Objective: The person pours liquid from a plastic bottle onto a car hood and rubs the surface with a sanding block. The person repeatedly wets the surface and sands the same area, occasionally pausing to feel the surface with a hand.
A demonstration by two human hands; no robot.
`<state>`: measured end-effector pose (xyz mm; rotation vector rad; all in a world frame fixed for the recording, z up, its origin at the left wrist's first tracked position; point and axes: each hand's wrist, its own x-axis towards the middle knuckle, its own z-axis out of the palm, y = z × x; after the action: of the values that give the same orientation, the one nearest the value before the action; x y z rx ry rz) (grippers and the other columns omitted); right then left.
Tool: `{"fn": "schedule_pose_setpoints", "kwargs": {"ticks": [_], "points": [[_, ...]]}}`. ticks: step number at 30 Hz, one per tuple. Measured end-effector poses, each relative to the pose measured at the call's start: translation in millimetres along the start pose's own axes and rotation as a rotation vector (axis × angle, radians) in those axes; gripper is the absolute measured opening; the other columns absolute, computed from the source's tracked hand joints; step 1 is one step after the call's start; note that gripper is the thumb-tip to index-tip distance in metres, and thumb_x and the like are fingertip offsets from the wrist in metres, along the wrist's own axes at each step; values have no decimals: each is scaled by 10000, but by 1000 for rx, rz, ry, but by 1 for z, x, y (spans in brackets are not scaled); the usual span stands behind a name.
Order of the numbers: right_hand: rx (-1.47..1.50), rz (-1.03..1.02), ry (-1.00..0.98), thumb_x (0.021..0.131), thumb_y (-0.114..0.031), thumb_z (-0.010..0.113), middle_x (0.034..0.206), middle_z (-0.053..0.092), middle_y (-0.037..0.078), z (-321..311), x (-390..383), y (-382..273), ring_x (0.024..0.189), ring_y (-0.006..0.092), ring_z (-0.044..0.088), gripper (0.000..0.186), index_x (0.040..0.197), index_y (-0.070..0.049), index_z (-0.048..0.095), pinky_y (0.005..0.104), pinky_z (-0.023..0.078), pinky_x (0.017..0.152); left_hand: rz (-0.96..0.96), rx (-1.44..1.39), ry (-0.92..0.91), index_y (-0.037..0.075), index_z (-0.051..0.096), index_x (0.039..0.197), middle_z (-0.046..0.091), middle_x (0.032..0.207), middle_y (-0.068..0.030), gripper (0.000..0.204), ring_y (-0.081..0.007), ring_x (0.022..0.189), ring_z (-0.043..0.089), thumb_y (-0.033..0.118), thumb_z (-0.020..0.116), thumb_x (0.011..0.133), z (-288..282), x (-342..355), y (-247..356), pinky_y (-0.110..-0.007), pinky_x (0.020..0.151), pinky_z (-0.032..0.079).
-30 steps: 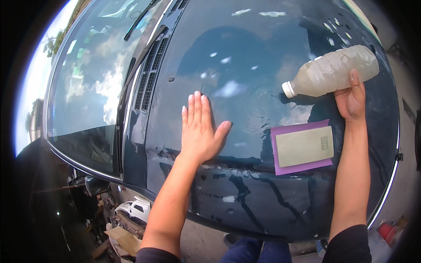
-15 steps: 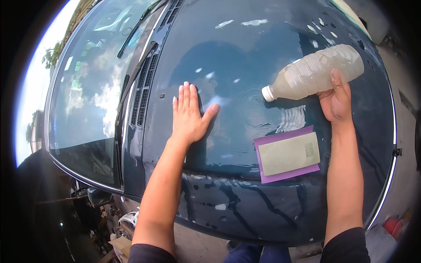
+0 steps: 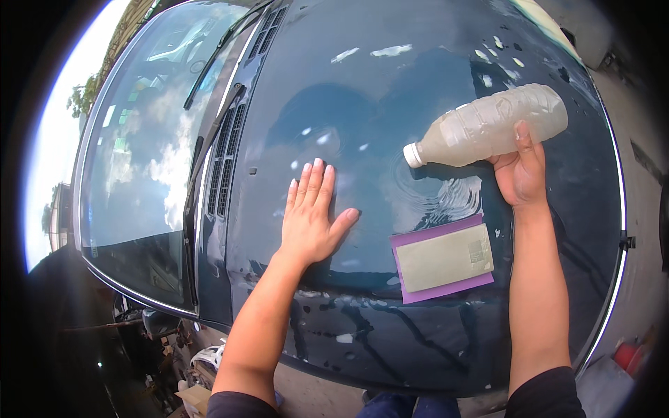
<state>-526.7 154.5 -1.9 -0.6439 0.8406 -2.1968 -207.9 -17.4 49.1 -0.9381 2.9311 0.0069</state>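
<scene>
My left hand (image 3: 311,221) lies flat on the wet dark blue car hood (image 3: 369,230), palm down, with the thumb spread from the fingers. My right hand (image 3: 521,175) grips a large cloudy plastic bottle (image 3: 481,129) from its near side, thumb on top. The bottle lies tilted over, its white cap (image 3: 414,155) pointing left. Ripples spread in the water on the hood below the cap. Between my forearms, a pale grey-green rectangular pad (image 3: 435,260) rests on a purple sheet (image 3: 446,290) that looks like sandpaper.
The windshield (image 3: 146,160), wiper (image 3: 209,146) and black vent grille (image 3: 224,160) are on the left. Whitish patches (image 3: 391,51) mark the far hood. Past its near edge are a cardboard box (image 3: 195,400) at lower left and a red object (image 3: 628,357) at lower right.
My left hand has slid nearer to me across the hood, still flat. In the picture, the bottle and my right hand sit slightly lower and further left, as does the pad; the view has shifted a little.
</scene>
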Motion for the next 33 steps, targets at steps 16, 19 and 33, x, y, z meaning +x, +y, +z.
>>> {"fn": "schedule_pose_setpoints", "kwargs": {"ticks": [16, 19, 33], "points": [[16, -80, 94, 1033, -289, 610, 1284, 612, 127, 13, 2, 1, 1162, 271, 648, 457, 1386, -28, 484, 456, 586, 934, 350, -12, -69, 22, 228, 1600, 190, 1676, -182, 823, -333, 1570, 120, 536, 475, 1008, -7, 27, 23, -470, 1266, 97], [8, -98, 134, 1031, -273, 616, 1282, 609, 124, 11, 2, 1, 1167, 262, 645, 441, 1379, -33, 492, 450, 584, 938, 329, 0, -108, 24, 218, 1604, 191, 1677, -181, 854, -334, 1570, 123, 560, 482, 994, -10, 13, 12, -480, 1264, 91], [-93, -324, 338, 964, -269, 719, 1277, 600, 104, 15, 7, 0, 1159, 242, 631, 490, 1345, -36, 516, 426, 563, 958, 294, -44, 82, -46, 244, 1574, 173, 1670, -223, 895, -328, 1573, 92, 631, 389, 1007, 4, 130, 73, -438, 1275, 78]]}}
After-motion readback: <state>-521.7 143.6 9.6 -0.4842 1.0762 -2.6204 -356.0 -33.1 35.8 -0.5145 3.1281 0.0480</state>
